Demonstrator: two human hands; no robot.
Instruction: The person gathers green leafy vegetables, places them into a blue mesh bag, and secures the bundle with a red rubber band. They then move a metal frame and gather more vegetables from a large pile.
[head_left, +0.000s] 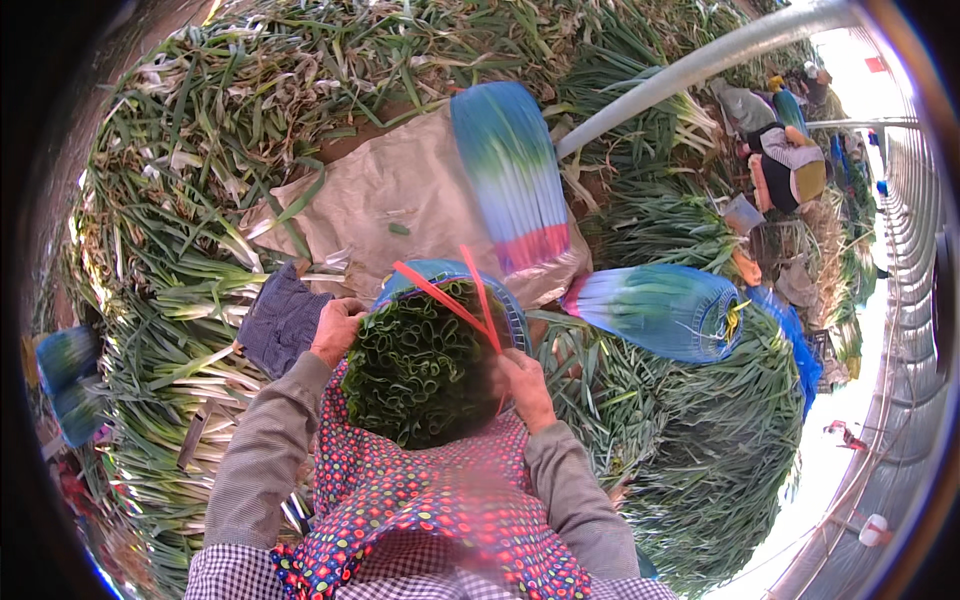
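Observation:
A thick bundle of green onions or leeks stands before me with its cut green leaf ends facing up, close against my flowered apron. A blue mesh bag surrounds it, its rim showing on the far side. My left hand has its fingers curled over the bag's left edge. On the right side, my right hand grips red plastic strips, whose free ends cross the top of the bundle and stick up past the rim. The fingertips of my right hand are partly blurred.
Beyond lies a beige sheet with one bagged bundle; another tied bagged bundle is at right. Loose leeks are heaped left. A metal pole slants across the upper right. Another person is farther off.

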